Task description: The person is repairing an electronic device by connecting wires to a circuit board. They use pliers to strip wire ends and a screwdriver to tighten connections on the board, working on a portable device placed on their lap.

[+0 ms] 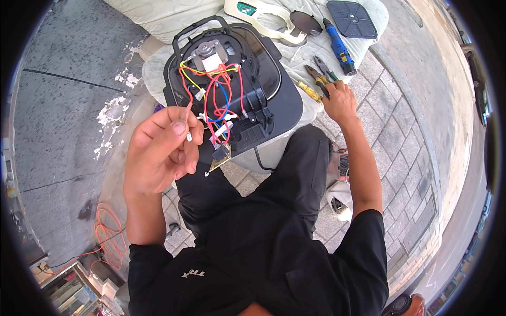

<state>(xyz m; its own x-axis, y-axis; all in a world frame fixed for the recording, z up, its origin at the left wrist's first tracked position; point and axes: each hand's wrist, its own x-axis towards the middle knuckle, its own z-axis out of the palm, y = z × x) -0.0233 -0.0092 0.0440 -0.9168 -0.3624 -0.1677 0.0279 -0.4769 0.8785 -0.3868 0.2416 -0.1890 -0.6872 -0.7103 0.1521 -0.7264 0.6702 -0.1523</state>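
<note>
A black appliance (247, 89) lies opened on a cushioned support, with a motor (208, 52), red, yellow and blue wires and a small circuit board (222, 161) at its lower edge. My left hand (161, 150), in front of its left side, is closed on a red wire (187, 109) with a small metal tip below the thumb. At the right, my right hand (339, 102) is closed on yellow-and-black pliers (319, 77). Beside them lie a second pair of pliers (324, 67) and a yellow-handled tool (309, 91).
A blue power tool (339, 46), white housing (266, 25), dark disc (305, 22) and black square panel (351, 18) lie on the pale cushion (147, 16). An orange cord (109, 234) coils at lower left. Beyond the right of the paving (400, 158) is the curving pale edge.
</note>
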